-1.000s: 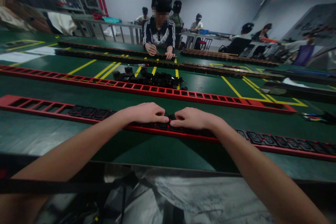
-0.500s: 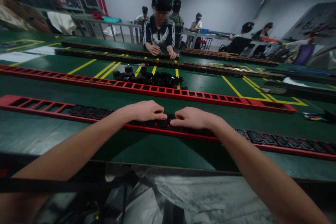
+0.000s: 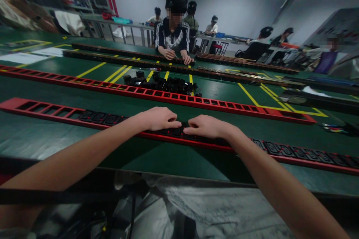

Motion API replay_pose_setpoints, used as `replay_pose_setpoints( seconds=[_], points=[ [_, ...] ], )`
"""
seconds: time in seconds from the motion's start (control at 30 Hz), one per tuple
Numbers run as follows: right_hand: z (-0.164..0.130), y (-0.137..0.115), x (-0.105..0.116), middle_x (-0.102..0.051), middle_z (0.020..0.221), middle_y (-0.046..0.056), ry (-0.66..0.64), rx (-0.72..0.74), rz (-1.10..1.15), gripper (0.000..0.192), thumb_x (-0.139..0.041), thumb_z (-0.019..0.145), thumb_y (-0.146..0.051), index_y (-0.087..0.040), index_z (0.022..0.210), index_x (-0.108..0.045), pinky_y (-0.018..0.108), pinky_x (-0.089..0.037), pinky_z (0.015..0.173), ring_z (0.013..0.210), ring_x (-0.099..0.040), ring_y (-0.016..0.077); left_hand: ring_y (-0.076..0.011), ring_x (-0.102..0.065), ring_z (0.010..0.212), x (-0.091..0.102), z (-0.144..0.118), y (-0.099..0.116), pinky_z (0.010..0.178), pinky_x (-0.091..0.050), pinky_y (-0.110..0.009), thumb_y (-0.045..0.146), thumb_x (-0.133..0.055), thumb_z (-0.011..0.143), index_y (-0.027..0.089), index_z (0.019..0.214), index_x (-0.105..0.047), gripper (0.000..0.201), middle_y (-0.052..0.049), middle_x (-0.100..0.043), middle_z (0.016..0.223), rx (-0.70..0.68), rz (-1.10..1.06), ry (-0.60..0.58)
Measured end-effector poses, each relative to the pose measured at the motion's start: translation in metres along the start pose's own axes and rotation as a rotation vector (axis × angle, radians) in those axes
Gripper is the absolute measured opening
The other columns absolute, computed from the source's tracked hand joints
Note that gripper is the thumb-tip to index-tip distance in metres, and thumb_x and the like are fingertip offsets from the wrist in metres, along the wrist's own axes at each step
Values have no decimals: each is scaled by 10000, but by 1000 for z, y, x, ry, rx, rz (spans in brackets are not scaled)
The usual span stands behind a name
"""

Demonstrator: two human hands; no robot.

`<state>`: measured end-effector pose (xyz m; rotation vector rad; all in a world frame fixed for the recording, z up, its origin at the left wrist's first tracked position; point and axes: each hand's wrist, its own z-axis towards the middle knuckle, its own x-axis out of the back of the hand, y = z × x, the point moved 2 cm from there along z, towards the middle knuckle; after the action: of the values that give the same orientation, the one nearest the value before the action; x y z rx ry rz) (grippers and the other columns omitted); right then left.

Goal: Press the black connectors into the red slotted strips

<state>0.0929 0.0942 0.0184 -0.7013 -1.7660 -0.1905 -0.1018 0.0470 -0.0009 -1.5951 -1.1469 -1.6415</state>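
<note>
1. The near red strip (image 3: 179, 140) is laid on the green bench (image 3: 157, 162), directly before the wearer. Its long axis is run from left to right at a slant: the left end is set farther away, the right end is brought nearer and cut off by the picture edge.
2. Black modules (image 3: 97, 117) are seated in a row along the strip; toward its left end, slots are seen with the bench showing through.
3. The left hand (image 3: 161, 118) is placed over the strip's middle, its fingers curled and its thumb pointed inward.
4. The right hand (image 3: 207, 126) is placed just beside it, likewise curled, its thumb directed at the other. Whether anything is pinched under either hand cannot be told.
5. The strip's middle is partly covered by hands and forearms.
6. Beyond it, a second red strip (image 3: 176, 101) is laid roughly parallel, between the near one and a pile of black parts (image 3: 174, 85).
7. Farther back, long dark bars (image 3: 134, 59) are laid across yellow lines (image 3: 114, 74); behind them, a slim tool is held by a co-worker (image 3: 172, 35).
8. Coloured wires (image 3: 333, 129) are seen at right, white sheets (image 3: 22, 58) at left.
9. Marks are borne by a board (image 3: 336, 26) at back right, but they cannot be read.
</note>
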Motion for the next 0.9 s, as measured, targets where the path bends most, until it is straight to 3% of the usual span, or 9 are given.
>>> replay_pose_setpoints(
  seconds=[0.43,0.63,0.9],
  points=[
    [0,-2,1,-628,729,36,18,28,-21,597,-355,909,-693,-184,740,-616,265,-264,555,598,-471,133,-136,-480,615,4,0,0,551,-255,-270,634,-393,906,200,743,-583,502,-6,-584,710,7,-121,-47],
    [1,-7,-1,-676,817,71,20,-53,-72,676,-278,901,-735,-190,817,-670,277,-281,570,639,-526,159,-125,-437,570,0,1,-2,536,-228,-278,685,-422,864,194,646,-553,553,0,-548,645,54,-139,-41],
    [-2,-12,3,-691,872,76,12,-91,-75,663,-295,895,-739,-196,804,-664,272,-282,562,695,-570,174,-137,-483,612,0,2,-4,550,-258,-276,656,-404,887,204,727,-604,520,-10,-596,704,26,-123,-51]
  ],
)
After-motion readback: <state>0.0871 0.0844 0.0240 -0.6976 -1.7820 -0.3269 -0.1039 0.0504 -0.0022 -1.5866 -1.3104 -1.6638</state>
